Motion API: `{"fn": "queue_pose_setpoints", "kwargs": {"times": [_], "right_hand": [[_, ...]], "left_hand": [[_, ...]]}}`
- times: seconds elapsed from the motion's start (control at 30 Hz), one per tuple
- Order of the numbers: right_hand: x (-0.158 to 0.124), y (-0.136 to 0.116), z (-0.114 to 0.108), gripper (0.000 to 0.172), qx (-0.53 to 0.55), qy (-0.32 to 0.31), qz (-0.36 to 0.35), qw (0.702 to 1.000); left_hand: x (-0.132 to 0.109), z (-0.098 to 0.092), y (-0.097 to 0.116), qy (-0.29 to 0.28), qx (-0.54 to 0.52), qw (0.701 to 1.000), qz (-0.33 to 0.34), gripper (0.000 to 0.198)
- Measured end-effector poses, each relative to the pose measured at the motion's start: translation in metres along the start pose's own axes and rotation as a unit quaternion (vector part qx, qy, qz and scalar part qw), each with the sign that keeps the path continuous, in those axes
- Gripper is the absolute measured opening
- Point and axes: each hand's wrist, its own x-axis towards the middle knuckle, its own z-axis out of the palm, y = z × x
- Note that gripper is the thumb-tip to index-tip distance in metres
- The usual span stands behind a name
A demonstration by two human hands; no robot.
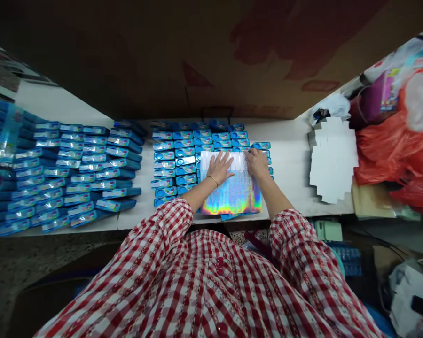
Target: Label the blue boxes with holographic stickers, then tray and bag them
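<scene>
A shiny rainbow-coloured holographic sheet with a paler strip along its far edge lies over several small blue boxes. My left hand rests flat on the sheet's upper part, fingers spread, a thin bangle at the wrist. At the sheet's upper right corner is my right hand, its fingers curled and pressed together at the edge. Whatever those fingertips pinch is too small to make out. More blue boxes show in rows to the left of the sheet and just past my right hand.
Many more blue packs stand in rows along the left of the white table. A large cardboard box walls off the far side. On the right lie a stack of white sheets and red plastic bags.
</scene>
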Motion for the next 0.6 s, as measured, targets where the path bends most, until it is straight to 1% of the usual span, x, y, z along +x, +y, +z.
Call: {"fn": "queue_pose_setpoints", "kwargs": {"times": [0.13, 0.23, 0.3, 0.4, 0.47, 0.5, 0.57, 0.6], "right_hand": [[-0.004, 0.005, 0.008, 0.041, 0.012, 0.005, -0.036, 0.999], [-0.013, 0.004, 0.003, 0.035, 0.054, 0.031, -0.033, 0.998], [-0.025, 0.0, -0.01, 0.029, 0.082, 0.061, -0.019, 0.995], [-0.053, -0.01, -0.043, 0.019, 0.143, 0.103, 0.008, 0.984], [-0.073, -0.018, -0.066, 0.013, 0.22, 0.111, 0.035, 0.969], [-0.081, -0.023, -0.077, 0.011, 0.27, 0.107, 0.051, 0.956], [-0.092, -0.034, -0.091, 0.011, 0.38, 0.088, 0.09, 0.916], [-0.094, -0.04, -0.095, 0.013, 0.436, 0.075, 0.112, 0.89]], "left_hand": [[-0.003, 0.006, 0.0, 0.005, -0.001, 1.0, -0.02, 0.065], [-0.003, 0.007, 0.0, 0.016, -0.013, 0.999, -0.025, 0.063], [-0.002, 0.009, -0.001, 0.026, -0.027, 0.999, -0.028, 0.061], [0.001, 0.01, -0.002, 0.034, -0.064, 0.997, -0.029, 0.059], [0.001, 0.005, -0.002, 0.042, -0.105, 0.993, -0.03, 0.057], [0.0, 0.001, -0.001, 0.053, -0.136, 0.989, -0.033, 0.053], [-0.009, -0.01, 0.002, 0.077, -0.238, 0.967, -0.041, 0.042], [-0.016, -0.017, 0.003, 0.083, -0.311, 0.946, -0.047, 0.037]]}}
